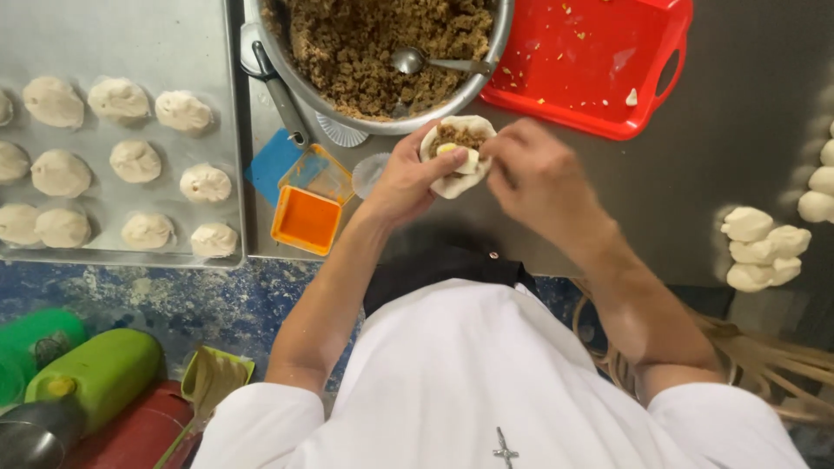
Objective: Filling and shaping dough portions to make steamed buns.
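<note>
**White dough cup with filling, held in two hands**

White and soft, the dough round sits in my left hand, just in front of the big metal bowl. My left fingers curl under it like a cup and my thumb rests on the near edge. Inside the dough I see brown filling and a pale piece of egg. My right hand touches the right edge of the dough. Its fingers are pressed together and seem to pinch the rim, but I cannot see the tips well.

The bowl is full of brown meat filling, and a spoon lies in it. A red tray lies to the right of the bowl, with small crumbs on it. A small orange tub stands near my left wrist, beside a blue lid. A dark-handled tool rests left of the bowl.

On the far left, a baking sheet holds rows of closed white buns. On the right, plain dough lumps wait on the grey table, well apart from my hands
</note>
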